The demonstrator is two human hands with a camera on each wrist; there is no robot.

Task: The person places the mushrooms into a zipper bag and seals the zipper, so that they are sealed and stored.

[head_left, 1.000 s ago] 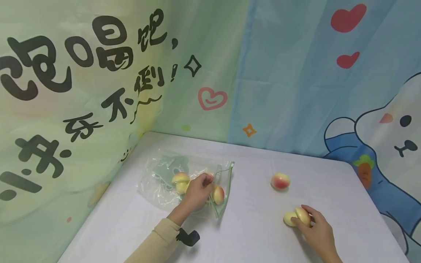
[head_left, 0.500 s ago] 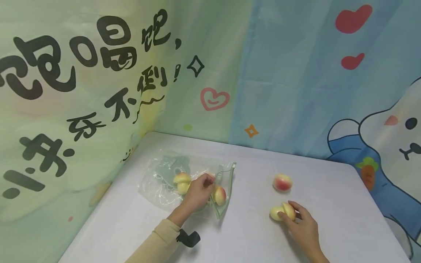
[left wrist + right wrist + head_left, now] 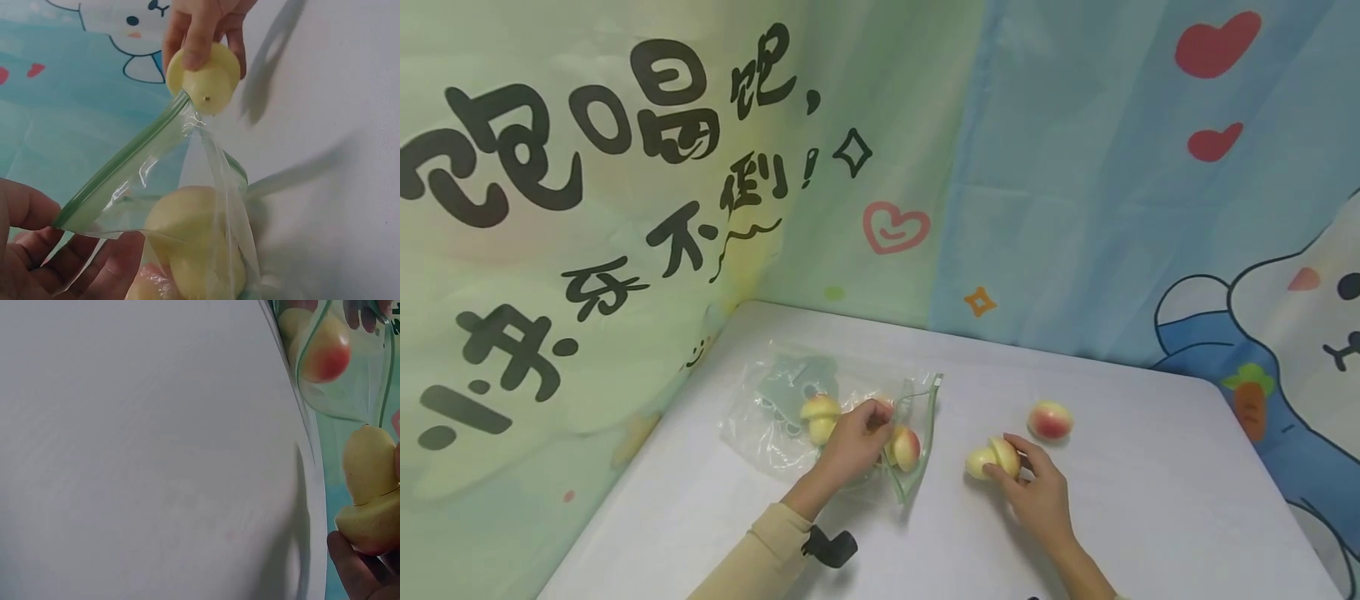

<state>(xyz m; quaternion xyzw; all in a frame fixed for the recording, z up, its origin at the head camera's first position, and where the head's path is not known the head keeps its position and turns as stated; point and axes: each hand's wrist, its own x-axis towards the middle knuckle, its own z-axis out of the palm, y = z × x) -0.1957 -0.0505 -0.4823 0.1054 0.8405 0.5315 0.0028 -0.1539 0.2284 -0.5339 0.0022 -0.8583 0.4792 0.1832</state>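
Observation:
A clear zip bag (image 3: 748, 446) with a green zip rim lies on the table's left half, its mouth facing right and held open. My left hand (image 3: 852, 446) pinches the zip rim (image 3: 119, 165) between thumb and fingers. Inside are several yellow toy mushrooms (image 3: 822, 429) with red-tinged caps; one (image 3: 906, 450) sits near the mouth. My right hand (image 3: 1037, 492) grips another toy mushroom (image 3: 981, 464) by its cap, stem pointing left toward the bag mouth. In the head view a gap separates it from the bag.
One more toy mushroom (image 3: 1051, 421), red side showing, lies on the white table (image 3: 1165, 467) beyond my right hand. Printed cloth (image 3: 1045, 208) hangs behind and to the left of the table. A black wrist mount (image 3: 831, 547) sits by the left sleeve.
My right hand has carried the mushroom leftward and slightly away from me, closer to the bag mouth. The left hand keeps its hold on the rim. The view has shifted slightly.

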